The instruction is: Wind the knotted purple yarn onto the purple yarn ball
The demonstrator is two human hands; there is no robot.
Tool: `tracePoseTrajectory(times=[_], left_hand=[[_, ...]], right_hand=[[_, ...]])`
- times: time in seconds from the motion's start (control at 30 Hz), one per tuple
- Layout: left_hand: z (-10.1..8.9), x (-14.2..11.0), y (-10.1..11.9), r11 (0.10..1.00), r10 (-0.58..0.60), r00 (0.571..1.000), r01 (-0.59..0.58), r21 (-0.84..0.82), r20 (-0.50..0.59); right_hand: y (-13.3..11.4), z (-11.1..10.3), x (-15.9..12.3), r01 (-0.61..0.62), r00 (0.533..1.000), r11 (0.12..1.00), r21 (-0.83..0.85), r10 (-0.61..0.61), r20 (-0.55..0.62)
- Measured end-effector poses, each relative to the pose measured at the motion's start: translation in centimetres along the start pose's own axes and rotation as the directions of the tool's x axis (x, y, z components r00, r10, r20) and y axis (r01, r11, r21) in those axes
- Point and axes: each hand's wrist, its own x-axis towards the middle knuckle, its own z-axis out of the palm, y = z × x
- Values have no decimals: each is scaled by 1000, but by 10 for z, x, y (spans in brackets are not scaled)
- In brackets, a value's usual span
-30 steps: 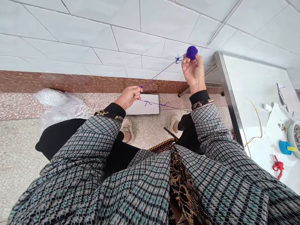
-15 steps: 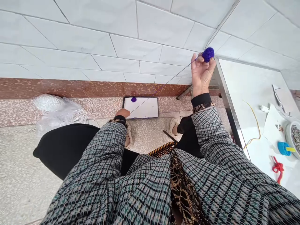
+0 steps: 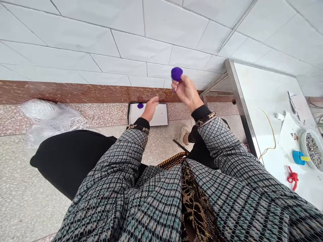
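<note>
My right hand [image 3: 188,93] is raised in front of the tiled wall, its fingertips closed on a small purple ball of yarn [image 3: 176,73]. A short purple thread end [image 3: 173,91] hangs below the ball. My left hand [image 3: 150,108] hovers over a white tray [image 3: 161,118] on the floor, fingers stretched toward the right hand with nothing visibly in them. A small purple piece [image 3: 140,105] lies in the tray's far left corner. Checked sleeves cover both my arms.
A clear plastic bag with white cord [image 3: 52,116] lies on the floor at the left. A steel-edged white table [image 3: 242,104] at the right carries a yellow cord [image 3: 271,134], a red knot [image 3: 292,177], a blue cap [image 3: 297,157] and a bowl of seeds [image 3: 313,151].
The long stretched thread is gone from between my hands. My right hand brought the ball down and left, closer to my left hand, which dropped to the tray and has risen again.
</note>
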Motion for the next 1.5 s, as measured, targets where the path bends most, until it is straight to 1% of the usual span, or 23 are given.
tracePoseTrajectory(times=[0.07, 0.1, 0.17, 0.23, 0.3, 0.43, 0.57, 0.63, 0.73, 0.87, 0.93, 1.0, 1.07, 1.1, 1.13, 1.17, 1.2, 1.23, 1.3, 1.33, 1.37, 1.4, 1.5], left_hand=[[22, 5, 23, 957, 137, 988, -149, -249, -66], [34, 5, 33, 915, 175, 983, -181, -361, -50], [52, 0, 50, 857, 161, 987, -140, -496, -1], [60, -8, 60, 857, 92, 996, -70, -511, 17], [57, -15, 64, 892, 52, 999, -42, -451, 10], [34, -27, 61, 977, 45, 999, -46, -210, -9], [10, -33, 61, 986, 60, 997, -68, 149, 56], [1, -35, 64, 894, 127, 982, -175, 413, 142], [-9, -35, 71, 632, 210, 931, -363, 684, 300], [-12, -35, 77, 345, 191, 884, -468, 814, 428], [-8, -36, 78, 227, 175, 865, -500, 836, 470], [-3, -37, 80, 162, 176, 846, -529, 833, 503], [1, -38, 86, 189, 208, 840, -537, 822, 501], [1, -39, 91, 239, 237, 844, -531, 813, 481], [1, -39, 96, 308, 272, 851, -520, 797, 450], [-1, -39, 103, 386, 307, 860, -505, 772, 408], [-4, -38, 109, 464, 338, 869, -487, 740, 360], [-7, -37, 114, 537, 358, 880, -467, 703, 311], [-13, -33, 122, 672, 351, 909, -411, 617, 224], [-15, -30, 124, 737, 322, 927, -372, 565, 191], [-15, -27, 124, 798, 280, 945, -326, 506, 167], [-15, -24, 123, 852, 229, 962, -273, 447, 152], [-4, -18, 117, 939, 89, 990, -121, 322, 112]], right_hand=[[5, 4, 0, -33, 999, 995, 92, 36, -27], [5, 6, -1, -50, 997, 990, 132, 57, -48], [4, 12, -1, -79, 991, 976, 204, 100, -94], [0, 17, -2, -102, 982, 960, 260, 139, -129], [-5, 19, -3, -118, 975, 947, 298, 167, -145], [-14, 10, 1, -100, 970, 944, 315, 163, -180], [-17, -8, 13, -48, 954, 946, 320, 138, -266], [-18, -16, 19, -30, 939, 945, 325, 138, -314], [-22, -25, 22, -38, 905, 945, 325, 171, -391], [-25, -26, 18, -132, 892, 970, 206, 207, -401], [-24, -24, 16, -180, 894, 981, 68, 192, -405], [-22, -23, 14, -251, 887, 956, -154, 163, -432], [-21, -25, 10, -328, 910, 835, -441, 154, -384], [-21, -26, 7, -334, 935, 748, -574, 186, -302], [-22, -28, 4, -305, 951, 673, -673, 254, -177], [-23, -30, 0, -252, 937, 638, -728, 349, -19], [-24, -31, -4, -198, 883, 651, -733, 443, 155], [-26, -33, -7, -166, 798, 702, -693, 508, 323], [-27, -36, -12, -181, 644, 832, -524, 504, 576], [-27, -37, -14, -209, 610, 880, -426, 458, 647], [-26, -38, -15, -237, 611, 912, -334, 407, 679], [-25, -40, -16, -260, 637, 933, -250, 360, 681], [-24, -42, -16, -314, 745, 948, -62, 286, 602]])
